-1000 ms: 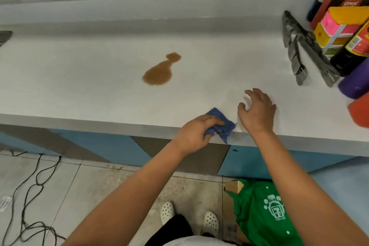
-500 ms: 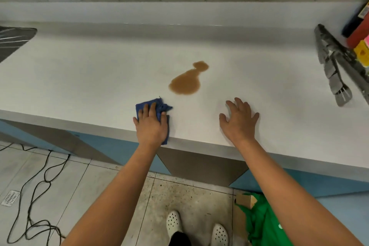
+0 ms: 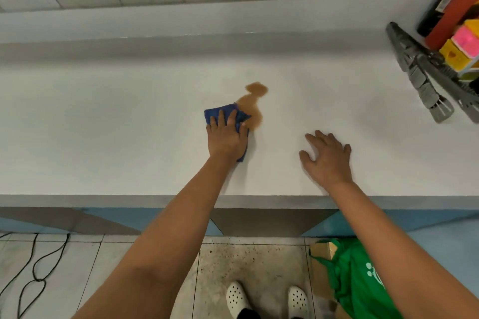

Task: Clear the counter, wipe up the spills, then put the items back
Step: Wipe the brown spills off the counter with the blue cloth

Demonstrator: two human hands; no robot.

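The left hand (image 3: 226,137) presses a blue cloth (image 3: 220,115) flat, fingers straight, at the brown spill's (image 3: 252,103) left edge mid-desk (image 3: 103,124), ready to wipe. The right hand (image 3: 328,156) rests open nearby, likely bracing.

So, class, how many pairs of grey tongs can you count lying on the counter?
2. Both lie at the right end of the counter: the shorter tongs nearer the middle, the longer tongs beside the cartons, partly cut off by the picture's edge. More could be hidden beyond it.
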